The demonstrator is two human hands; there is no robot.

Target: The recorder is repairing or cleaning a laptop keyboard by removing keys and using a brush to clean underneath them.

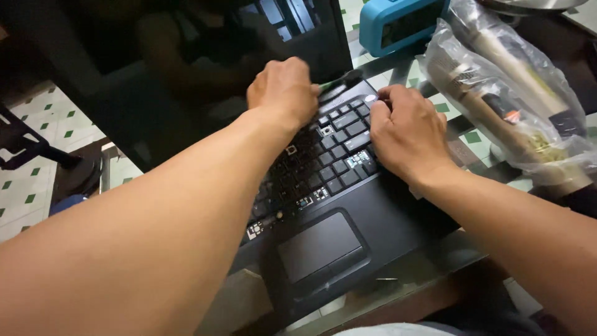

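Observation:
An open black laptop lies on a glass table, with several keycaps gone from its keyboard. My left hand is closed around a thin dark tool over the keyboard's top edge, close to the dark screen. My right hand rests on the keyboard's right end, fingers curled down onto the keys; whether it holds anything is hidden. The touchpad sits bare in front.
A blue rectangular box stands behind the laptop. Clear plastic bags holding microphones lie at the right. The glass table edge runs in front, and a green-and-white tiled floor shows at the left.

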